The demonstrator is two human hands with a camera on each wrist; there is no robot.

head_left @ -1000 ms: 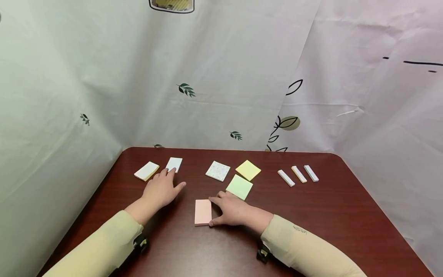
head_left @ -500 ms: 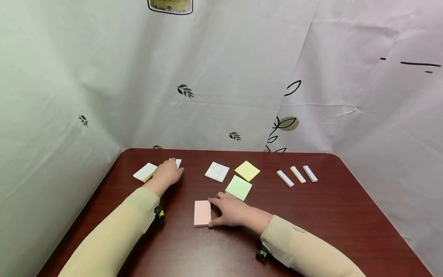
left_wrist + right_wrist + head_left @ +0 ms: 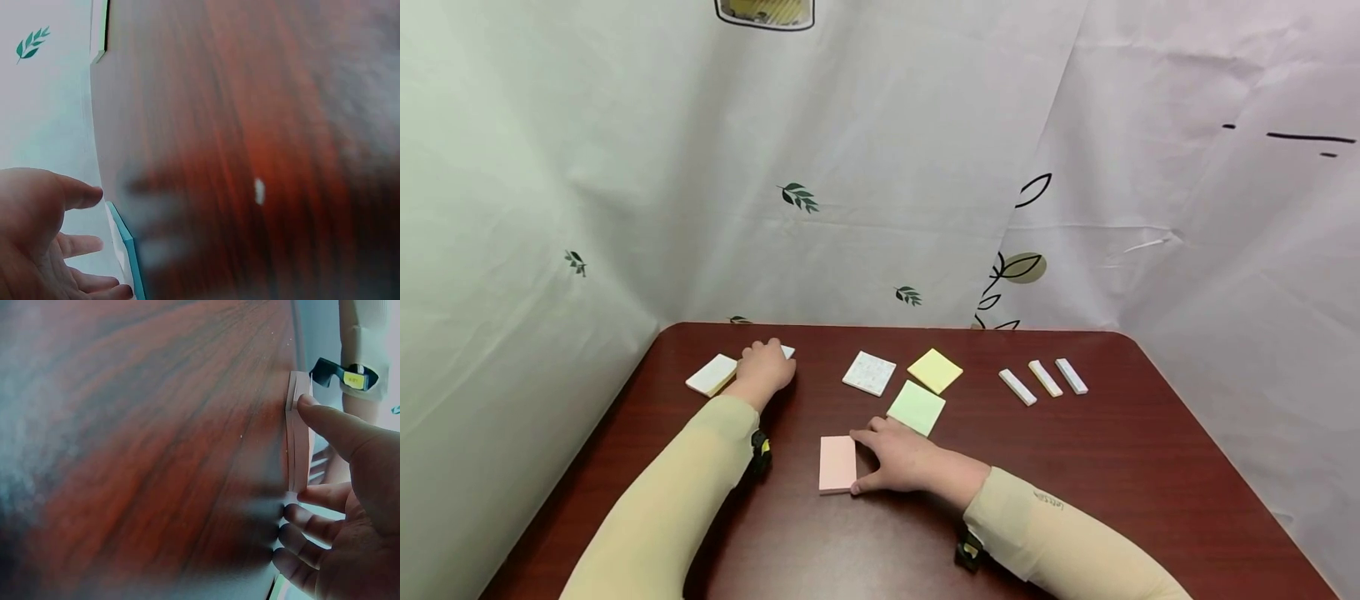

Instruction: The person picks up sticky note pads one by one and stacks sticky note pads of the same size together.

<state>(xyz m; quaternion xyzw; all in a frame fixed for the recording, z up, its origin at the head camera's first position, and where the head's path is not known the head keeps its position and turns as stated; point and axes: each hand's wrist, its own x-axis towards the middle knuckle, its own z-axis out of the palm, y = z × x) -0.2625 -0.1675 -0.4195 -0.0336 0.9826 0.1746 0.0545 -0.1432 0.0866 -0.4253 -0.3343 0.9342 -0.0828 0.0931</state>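
Note:
My right hand (image 3: 901,452) pinches a pink sticky note pad (image 3: 837,465) between thumb and index finger; the right wrist view shows them at opposite ends of the pad (image 3: 299,434). The pad lies flat near the table's middle. My left hand (image 3: 765,367) is over a small white-topped pad (image 3: 787,352) at the back left and hides most of it. In the left wrist view that pad has a blue edge (image 3: 129,250); the left thumb lies by its corner and the loosely bent fingers reach over its top. No firm grip is visible.
A white pad with a yellowish edge (image 3: 711,375) lies left of my left hand. Behind the pink pad are a patterned white pad (image 3: 868,373), a yellow pad (image 3: 935,371) and a green pad (image 3: 916,407). Three narrow strips (image 3: 1045,378) lie at right on the dark red table (image 3: 1112,467).
My left hand has reached forward and right over the white-topped pad, covering more of it. The pad appears shifted slightly right. My right hand and the pink pad have stayed in place.

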